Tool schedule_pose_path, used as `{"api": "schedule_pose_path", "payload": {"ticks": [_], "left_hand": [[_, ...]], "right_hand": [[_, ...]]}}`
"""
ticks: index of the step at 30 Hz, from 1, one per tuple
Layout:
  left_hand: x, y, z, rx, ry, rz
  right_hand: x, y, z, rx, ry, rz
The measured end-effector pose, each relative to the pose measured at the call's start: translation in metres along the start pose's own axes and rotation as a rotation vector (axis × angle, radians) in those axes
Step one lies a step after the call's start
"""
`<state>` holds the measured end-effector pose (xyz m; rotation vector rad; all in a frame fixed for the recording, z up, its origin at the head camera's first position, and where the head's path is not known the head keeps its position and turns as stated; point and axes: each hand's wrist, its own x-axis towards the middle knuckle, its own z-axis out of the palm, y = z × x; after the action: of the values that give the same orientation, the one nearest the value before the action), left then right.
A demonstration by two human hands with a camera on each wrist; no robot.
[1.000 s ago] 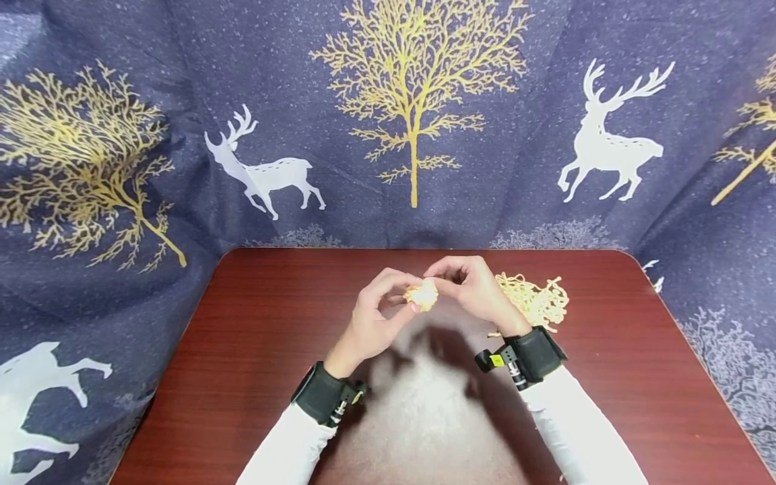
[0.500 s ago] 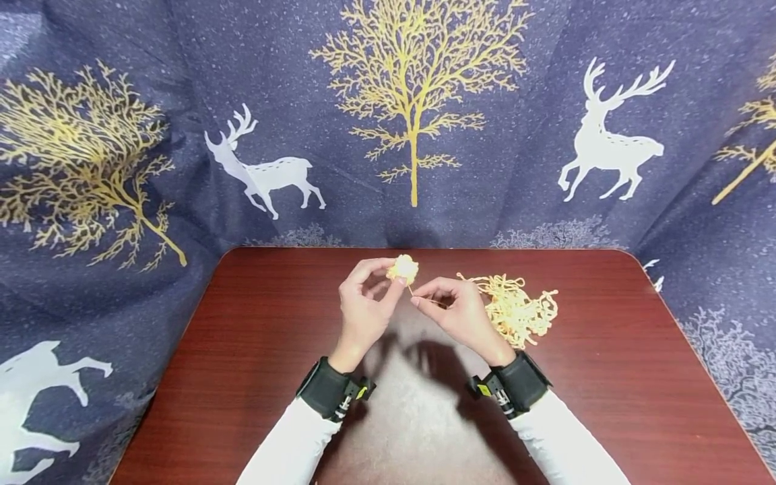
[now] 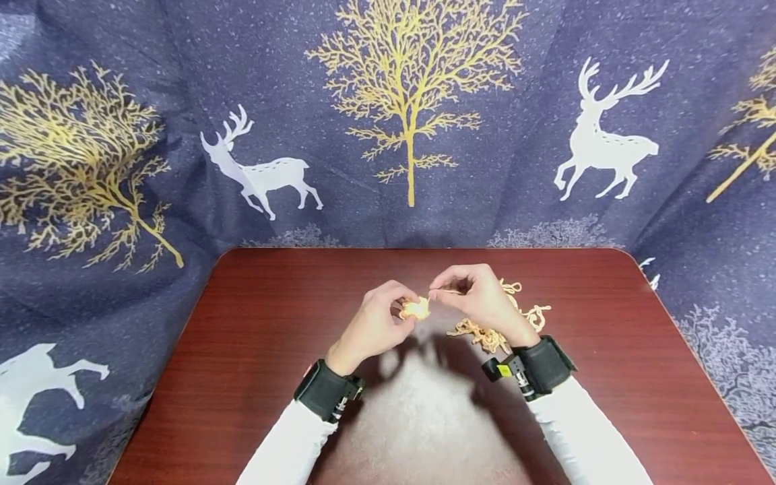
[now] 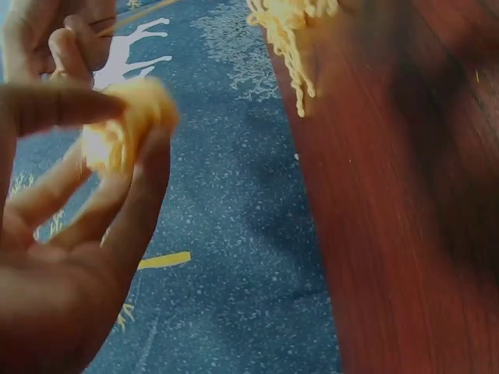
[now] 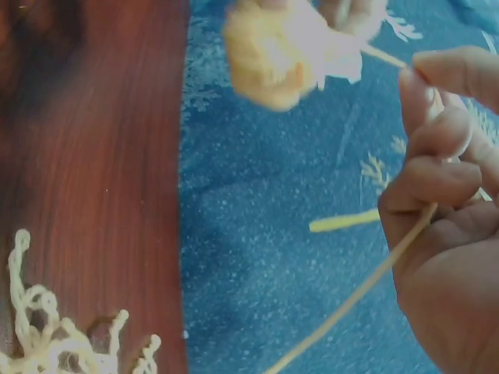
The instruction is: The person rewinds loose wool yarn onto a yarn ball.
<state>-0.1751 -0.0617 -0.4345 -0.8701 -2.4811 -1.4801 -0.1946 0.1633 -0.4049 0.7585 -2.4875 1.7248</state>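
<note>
My left hand [image 3: 380, 321] holds a small pale-yellow ball of yarn [image 3: 415, 309] between thumb and fingers, above the middle of the table. Just to its right, my right hand [image 3: 475, 296] pinches a strand of the same yarn [image 5: 384, 54] between thumb and index finger. In the right wrist view that strand runs from the ball [image 5: 269, 66] to the fingertips, passes through the curled fingers and trails out below the palm. A loose, kinked heap of yarn [image 3: 485, 335] lies under and beside the right wrist, partly hidden by that arm.
The reddish-brown table [image 3: 254, 350] has a pale glare patch at its front middle. A dark blue cloth [image 3: 364, 222] printed with white deer and golden trees hangs behind it and at both sides. Black camera straps [image 3: 324, 391] sit on both wrists.
The ball was raised and tilted up half a second ago, and is now lower and nearer. The right hand dipped, then rose with the strand. Part of the yarn heap has shifted toward the front.
</note>
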Motion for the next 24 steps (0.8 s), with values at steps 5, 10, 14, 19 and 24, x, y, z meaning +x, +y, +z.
{"api": "schedule_pose_path", "payload": {"ticks": [5,10,14,19,24], "left_hand": [[0.000,0.006,-0.006,-0.213,-0.181,-0.010],[0.001,0.015,-0.012,-0.495,-0.271,-0.004],[0.002,0.020,-0.015,-0.656,-0.186,0.041],[0.007,0.025,-0.014,-0.765,0.047,0.124],[0.015,0.030,-0.011,-0.831,0.342,0.086]], "right_hand": [[0.004,0.004,-0.011,0.098,-0.020,0.046],[0.006,0.005,-0.011,0.148,-0.043,0.072],[0.005,0.010,-0.005,0.187,-0.040,0.065],[0.001,0.014,0.004,0.257,-0.001,0.071],[-0.005,0.013,0.018,0.190,0.068,0.071]]}}
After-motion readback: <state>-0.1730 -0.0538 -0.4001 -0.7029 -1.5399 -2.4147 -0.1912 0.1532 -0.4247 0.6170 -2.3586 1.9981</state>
